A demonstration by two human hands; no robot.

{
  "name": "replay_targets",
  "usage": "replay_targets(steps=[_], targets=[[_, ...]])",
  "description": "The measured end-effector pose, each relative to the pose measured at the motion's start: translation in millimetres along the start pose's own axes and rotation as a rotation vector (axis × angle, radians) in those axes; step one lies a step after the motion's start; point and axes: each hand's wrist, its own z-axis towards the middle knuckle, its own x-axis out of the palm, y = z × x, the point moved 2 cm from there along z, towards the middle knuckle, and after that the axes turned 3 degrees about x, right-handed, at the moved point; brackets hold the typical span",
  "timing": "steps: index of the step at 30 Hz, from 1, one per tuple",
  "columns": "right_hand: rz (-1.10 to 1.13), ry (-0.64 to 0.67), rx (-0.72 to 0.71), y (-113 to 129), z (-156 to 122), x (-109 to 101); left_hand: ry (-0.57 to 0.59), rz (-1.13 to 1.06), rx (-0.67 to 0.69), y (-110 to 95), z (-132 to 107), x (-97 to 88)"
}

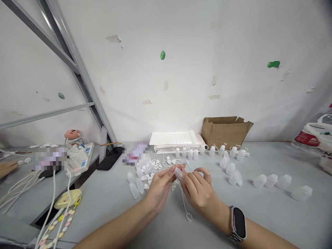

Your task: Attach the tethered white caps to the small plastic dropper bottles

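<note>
Near the middle of the table, a small translucent plastic bottle [178, 174] is held tilted between my two hands. My left hand [161, 186] is closed on one end of it, thumb and fingers pinching. The fingers of my right hand [198, 188] wrap round its other end. Below them a thin white strap with a ring [188, 217] trails on the table; whether it joins the bottle is hidden. Left of my hands lie loose white caps [149, 178] with straps and several uncapped small bottles [134, 191].
Capped small bottles [195, 154] stand in a row before white envelopes [173, 138] and a cardboard box [225, 133]. Wider translucent bottles [284, 181] are on the right. Phones, a power strip [81, 160] and cables occupy the left; another person's hand [9, 168] shows there.
</note>
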Motion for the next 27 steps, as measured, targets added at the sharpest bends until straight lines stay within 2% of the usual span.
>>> replay_targets(steps=[2,4,8,10,13,17,21,24,27], targets=[[0.16,0.0,0.1,-0.3,1.8,-1.6,0.025,0.042,0.017,-0.9,-0.4,-0.2],[0.407,0.031,0.301,-3.7,4.4,-2.9,0.047,0.084,0.033,-2.0,0.4,-0.8],[1.057,0.317,0.887,-12.5,7.8,1.4,0.088,0.142,0.028,-4.7,4.7,-0.6],[1.337,0.401,1.043,-13.5,9.5,2.7,0.079,0.124,0.019,-6.2,7.1,-0.4],[1.614,0.398,1.112,-12.7,10.8,3.2,0.076,0.004,-0.022,-5.6,8.7,-0.7],[1.818,0.419,1.088,-9.4,9.1,3.6,0.116,-0.151,-0.123,-0.1,5.5,-1.0],[1.919,0.453,1.036,-6.8,9.7,1.0,0.188,-0.15,-0.118,0.2,-0.7,1.2],[1.978,0.48,1.049,-4.7,11.5,-1.5,0.192,-0.103,-0.122,-0.1,-3.8,2.0],[1.914,0.49,1.047,-4.9,13.3,-3.4,0.194,-0.071,-0.109,0.4,-4.3,2.0]])
